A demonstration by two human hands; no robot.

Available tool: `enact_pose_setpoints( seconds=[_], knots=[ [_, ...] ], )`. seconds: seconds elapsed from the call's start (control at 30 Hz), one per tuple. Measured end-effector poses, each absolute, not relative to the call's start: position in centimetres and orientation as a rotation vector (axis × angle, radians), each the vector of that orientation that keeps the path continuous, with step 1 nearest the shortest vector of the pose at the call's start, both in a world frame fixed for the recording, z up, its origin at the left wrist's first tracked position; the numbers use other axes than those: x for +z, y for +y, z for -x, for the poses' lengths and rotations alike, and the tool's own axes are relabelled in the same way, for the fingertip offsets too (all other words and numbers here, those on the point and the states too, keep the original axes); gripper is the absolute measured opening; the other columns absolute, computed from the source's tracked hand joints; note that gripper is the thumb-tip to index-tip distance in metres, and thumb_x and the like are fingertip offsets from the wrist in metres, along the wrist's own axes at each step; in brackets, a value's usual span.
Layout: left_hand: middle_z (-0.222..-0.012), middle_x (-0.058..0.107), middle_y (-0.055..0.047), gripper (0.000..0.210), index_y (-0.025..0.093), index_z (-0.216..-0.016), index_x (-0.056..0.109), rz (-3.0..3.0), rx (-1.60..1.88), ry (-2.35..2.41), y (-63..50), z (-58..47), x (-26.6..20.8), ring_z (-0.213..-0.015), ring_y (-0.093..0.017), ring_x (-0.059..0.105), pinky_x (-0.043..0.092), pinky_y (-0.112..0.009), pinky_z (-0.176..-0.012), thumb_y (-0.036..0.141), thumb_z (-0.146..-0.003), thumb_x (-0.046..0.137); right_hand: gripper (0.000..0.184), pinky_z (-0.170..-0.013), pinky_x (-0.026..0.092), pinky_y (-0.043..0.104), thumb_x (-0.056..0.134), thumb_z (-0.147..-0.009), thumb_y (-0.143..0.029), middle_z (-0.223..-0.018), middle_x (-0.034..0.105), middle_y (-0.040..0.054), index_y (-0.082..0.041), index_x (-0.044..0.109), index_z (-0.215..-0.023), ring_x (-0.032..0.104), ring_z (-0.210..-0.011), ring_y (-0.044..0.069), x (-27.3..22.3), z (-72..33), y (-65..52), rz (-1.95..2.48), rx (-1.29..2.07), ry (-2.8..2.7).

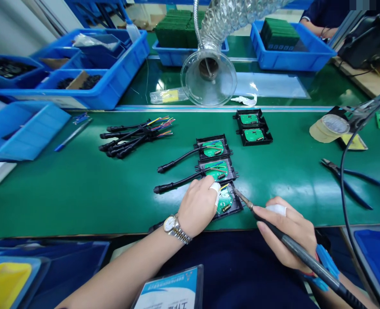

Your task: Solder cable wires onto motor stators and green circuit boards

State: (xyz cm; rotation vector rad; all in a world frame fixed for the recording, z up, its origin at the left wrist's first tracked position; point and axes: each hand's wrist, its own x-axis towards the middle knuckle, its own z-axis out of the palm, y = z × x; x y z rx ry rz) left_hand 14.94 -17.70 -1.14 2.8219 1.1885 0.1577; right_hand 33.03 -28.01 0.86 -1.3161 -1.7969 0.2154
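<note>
My right hand (289,231) holds a soldering iron (286,240) like a pen, its tip at the upper right edge of the nearest black case. Inside that case is a green circuit board (225,201). My left hand (199,201) lies over the case's left side with fingers pinched around wires, of which a yellow wire (224,186) shows; the fingertips are partly hidden. White wraps cover a finger on each hand. Beyond them, a middle case (217,169) and a far case (213,148) hold boards with black cables (173,185) joined to them.
Several black cables (135,137) with bare coloured ends lie back left. Two more cased boards (253,128) sit back right. A fume funnel (209,81) hangs over the back. Pliers (347,180), a solder spool (329,128) and a black cord (342,184) are at right; blue bins (119,81) stand left.
</note>
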Motion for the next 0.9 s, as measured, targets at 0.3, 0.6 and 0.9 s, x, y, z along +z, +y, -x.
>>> enact_pose_setpoints(
  seconds=[0.3, 0.6, 0.9],
  knots=[
    [-0.082, 0.055, -0.008, 0.020, 0.013, -0.087, 0.064, -2.793, 0.106, 1.212, -17.7, -15.1, -0.9, -0.071, -0.022, 0.048, 0.040, -0.035, -0.067, 0.014, -0.084, 0.045, 0.034, -0.084, 0.051, 0.028, 0.056, -0.080, -0.012, -0.098, 0.066, 0.0040, -0.022, 0.050, -0.111, 0.062, -0.093, 0.015, -2.4, -33.1, -26.9, 1.362, 0.345, -1.725],
    [-0.083, 0.055, -0.007, 0.018, 0.014, -0.084, 0.063, -2.797, 0.128, 1.192, -17.8, -15.1, -0.8, -0.071, -0.021, 0.048, 0.041, -0.034, -0.068, 0.014, -0.084, 0.045, 0.035, -0.082, 0.052, 0.029, 0.054, -0.082, -0.019, -0.107, 0.061, 0.0067, -0.020, 0.047, -0.116, 0.061, -0.091, 0.014, -3.8, -33.1, -26.7, 1.415, 0.631, -1.792],
    [-0.083, 0.057, -0.007, 0.020, 0.014, -0.086, 0.064, -2.801, 0.168, 1.199, -17.7, -15.2, -0.8, -0.070, -0.021, 0.049, 0.041, -0.035, -0.068, 0.015, -0.085, 0.044, 0.033, -0.078, 0.052, 0.029, 0.054, -0.082, -0.020, -0.101, 0.062, 0.0068, -0.020, 0.049, -0.115, 0.061, -0.086, 0.015, -4.0, -33.0, -26.8, 1.436, 0.606, -1.784]
  ],
)
